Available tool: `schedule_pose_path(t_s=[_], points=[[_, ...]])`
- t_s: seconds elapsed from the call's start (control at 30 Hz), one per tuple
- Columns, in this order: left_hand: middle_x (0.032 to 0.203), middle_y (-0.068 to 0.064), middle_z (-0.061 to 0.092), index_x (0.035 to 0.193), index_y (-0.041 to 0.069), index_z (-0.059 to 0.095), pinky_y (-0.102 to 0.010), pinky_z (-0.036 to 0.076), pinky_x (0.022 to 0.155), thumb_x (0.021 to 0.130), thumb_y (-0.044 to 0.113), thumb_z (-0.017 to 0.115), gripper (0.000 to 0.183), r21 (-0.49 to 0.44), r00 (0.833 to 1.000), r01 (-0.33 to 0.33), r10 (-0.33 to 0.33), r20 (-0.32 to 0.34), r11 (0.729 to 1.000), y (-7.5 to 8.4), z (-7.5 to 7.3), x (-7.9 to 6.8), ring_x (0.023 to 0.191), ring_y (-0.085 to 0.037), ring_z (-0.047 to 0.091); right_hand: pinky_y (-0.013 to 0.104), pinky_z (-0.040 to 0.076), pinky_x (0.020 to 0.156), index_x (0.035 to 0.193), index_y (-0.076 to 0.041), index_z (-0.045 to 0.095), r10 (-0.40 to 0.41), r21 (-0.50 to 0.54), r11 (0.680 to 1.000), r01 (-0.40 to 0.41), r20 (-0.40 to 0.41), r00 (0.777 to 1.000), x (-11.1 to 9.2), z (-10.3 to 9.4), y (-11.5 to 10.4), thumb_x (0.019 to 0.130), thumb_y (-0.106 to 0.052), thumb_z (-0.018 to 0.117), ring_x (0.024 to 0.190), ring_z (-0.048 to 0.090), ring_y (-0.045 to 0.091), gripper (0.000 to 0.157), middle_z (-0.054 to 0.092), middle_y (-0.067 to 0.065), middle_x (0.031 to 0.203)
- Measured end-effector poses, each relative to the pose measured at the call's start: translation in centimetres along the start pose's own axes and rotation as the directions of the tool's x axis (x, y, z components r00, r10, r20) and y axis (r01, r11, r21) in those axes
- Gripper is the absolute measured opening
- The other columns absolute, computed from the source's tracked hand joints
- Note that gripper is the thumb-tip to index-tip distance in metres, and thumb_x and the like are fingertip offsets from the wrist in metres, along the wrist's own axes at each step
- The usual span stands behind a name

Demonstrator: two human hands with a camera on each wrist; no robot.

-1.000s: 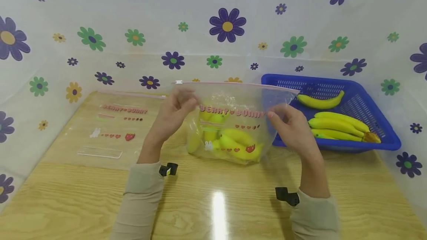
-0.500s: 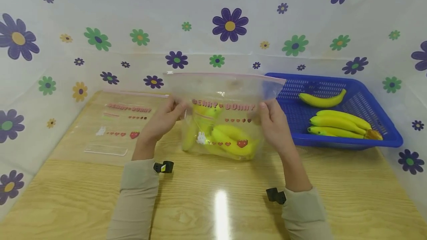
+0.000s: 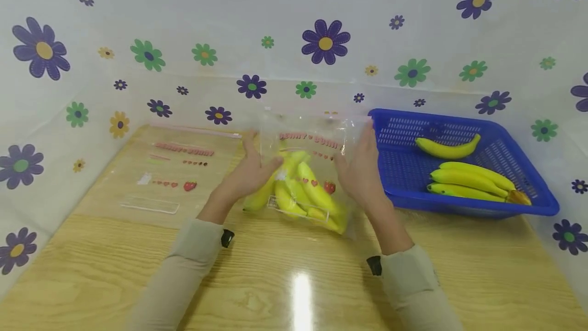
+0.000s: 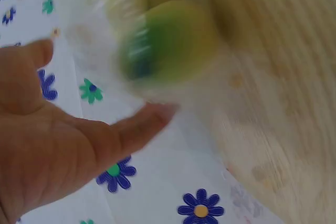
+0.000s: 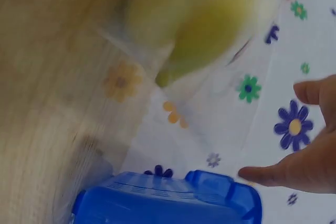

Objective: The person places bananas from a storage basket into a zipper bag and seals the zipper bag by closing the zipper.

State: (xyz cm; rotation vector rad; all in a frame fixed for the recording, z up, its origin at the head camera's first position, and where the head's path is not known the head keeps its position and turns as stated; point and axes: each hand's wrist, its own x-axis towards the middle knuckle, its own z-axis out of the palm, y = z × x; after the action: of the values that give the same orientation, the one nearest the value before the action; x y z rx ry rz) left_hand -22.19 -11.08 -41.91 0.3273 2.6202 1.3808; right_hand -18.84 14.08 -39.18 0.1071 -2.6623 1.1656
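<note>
A clear zip bag (image 3: 352, 137) with pink lettering and several yellow bananas (image 3: 317, 188) inside is at the middle of the table, its bottom tilted toward me. My left hand (image 3: 245, 172) is at its left side, thumb spread over the front. At the right side is my right hand (image 3: 360, 170), thumb in front and fingers upward. The left wrist view shows my left hand (image 4: 58, 145) with thumb and finger far apart, beside a blurred green-yellow banana tip (image 4: 173, 40). Spread fingers also show on my right hand (image 5: 304, 166) in the right wrist view.
A second clear zip bag (image 3: 184, 170) lies flat at the left. Back right stands a blue plastic basket (image 3: 468, 208) with a single banana (image 3: 447, 148) and a bunch of bananas (image 3: 468, 180). A flower-patterned sheet (image 3: 275, 9) hangs behind the wooden table (image 3: 257, 269).
Both hands have loosened their pinch on the bag's upper part and spread along its sides. The bag's bottom has swung toward me, and the bananas inside have shifted. Basket and flat bag stay put.
</note>
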Motion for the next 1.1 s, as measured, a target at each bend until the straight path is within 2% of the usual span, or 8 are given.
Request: schedule_pose_path(t_s=[0.07, 0.13, 0.23, 0.33, 0.5, 0.67, 0.87, 1.1], points=[[0.152, -0.040, 0.019, 0.156, 0.014, -0.014, -0.063, 0.031, 0.110, 0.097, 0.047, 0.057, 0.098, 0.149, 0.998, -0.013, 0.004, 0.061, 0.989, -0.1, 0.4, -0.5, 0.135, -0.054, 0.036, 0.060, 0.014, 0.118, 0.158, -0.002, -0.001, -0.049, -0.136, 0.988, 0.066, 0.125, 0.991, -1.0, 0.7, 0.0, 0.100, -0.029, 0.056, 0.150, 0.003, 0.043, 0.086, 0.000, 0.027, 0.162], [0.160, -0.033, -0.005, 0.158, 0.012, -0.008, -0.066, 0.019, 0.114, 0.097, 0.050, 0.056, 0.097, 0.321, 0.995, -0.045, 0.016, 0.094, 0.946, -0.2, 1.1, -0.9, 0.145, -0.054, 0.011, 0.065, 0.014, 0.115, 0.159, -0.006, 0.004, -0.059, -0.244, 0.960, 0.134, 0.292, 0.955, -2.3, 1.5, 0.2, 0.103, -0.039, 0.050, 0.150, -0.003, 0.042, 0.080, -0.005, 0.023, 0.164], [0.162, -0.027, -0.007, 0.160, 0.010, 0.003, -0.066, 0.018, 0.114, 0.100, 0.054, 0.046, 0.086, 0.547, 0.993, -0.105, 0.054, 0.108, 0.830, -0.5, 2.0, -1.1, 0.148, -0.049, 0.002, 0.072, 0.016, 0.110, 0.160, -0.010, 0.006, -0.035, -0.343, 0.913, 0.221, 0.474, 0.880, -3.3, 2.5, 0.7, 0.105, -0.048, 0.039, 0.150, -0.001, 0.043, 0.075, -0.004, 0.019, 0.165], [0.164, -0.019, -0.008, 0.160, 0.008, 0.003, -0.061, 0.011, 0.118, 0.104, 0.054, 0.032, 0.077, 0.636, 0.983, -0.164, 0.075, 0.165, 0.754, -0.8, 2.5, -1.0, 0.151, -0.039, -0.004, 0.075, 0.018, 0.108, 0.160, -0.013, 0.002, 0.001, -0.416, 0.870, 0.265, 0.538, 0.843, -3.2, 3.2, 1.0, 0.104, -0.056, 0.033, 0.150, -0.001, 0.044, 0.077, -0.006, 0.017, 0.165], [0.164, -0.014, -0.012, 0.158, 0.011, -0.006, -0.063, 0.004, 0.118, 0.103, 0.061, 0.021, 0.080, 0.612, 0.959, -0.171, -0.012, 0.283, 0.772, -0.9, 2.2, 0.1, 0.152, -0.032, -0.009, 0.076, 0.024, 0.104, 0.160, -0.015, -0.002, 0.059, -0.473, 0.837, 0.275, 0.577, 0.814, -2.0, 3.3, 1.1, 0.100, -0.063, 0.033, 0.150, -0.001, 0.045, 0.084, -0.010, 0.018, 0.165], [0.163, -0.015, -0.014, 0.158, 0.021, -0.012, -0.065, 0.002, 0.117, 0.101, 0.064, 0.022, 0.079, 0.603, 0.942, -0.163, -0.059, 0.331, 0.781, -0.6, 1.7, 1.1, 0.151, -0.034, -0.009, 0.074, 0.028, 0.104, 0.160, -0.015, 0.001, 0.043, -0.386, 0.882, 0.272, 0.639, 0.768, -0.8, 2.8, 1.3, 0.101, -0.060, 0.035, 0.149, 0.005, 0.047, 0.082, -0.005, 0.020, 0.165], [0.164, -0.013, -0.016, 0.158, 0.032, -0.008, -0.068, 0.004, 0.115, 0.099, 0.069, 0.024, 0.077, 0.622, 0.935, -0.180, -0.063, 0.348, 0.762, -0.9, 1.4, 0.6, 0.151, -0.034, -0.011, 0.063, 0.030, 0.111, 0.155, -0.017, 0.031, -0.072, -0.178, 0.958, 0.226, 0.612, 0.788, 0.2, 2.0, 2.8, 0.104, -0.041, 0.046, 0.144, 0.028, 0.042, 0.059, 0.026, 0.021, 0.159], [0.161, -0.018, -0.024, 0.159, 0.027, -0.011, -0.070, 0.009, 0.113, 0.091, 0.075, 0.041, 0.099, 0.590, 0.945, -0.206, 0.002, 0.328, 0.781, -2.0, 1.1, 0.0, 0.150, -0.038, -0.014, 0.072, 0.016, 0.110, 0.160, -0.021, 0.016, -0.110, -0.157, 0.952, 0.262, 0.625, 0.773, 0.2, 1.6, 4.1, 0.096, -0.047, 0.061, 0.149, 0.004, 0.047, 0.082, 0.005, 0.026, 0.162]])
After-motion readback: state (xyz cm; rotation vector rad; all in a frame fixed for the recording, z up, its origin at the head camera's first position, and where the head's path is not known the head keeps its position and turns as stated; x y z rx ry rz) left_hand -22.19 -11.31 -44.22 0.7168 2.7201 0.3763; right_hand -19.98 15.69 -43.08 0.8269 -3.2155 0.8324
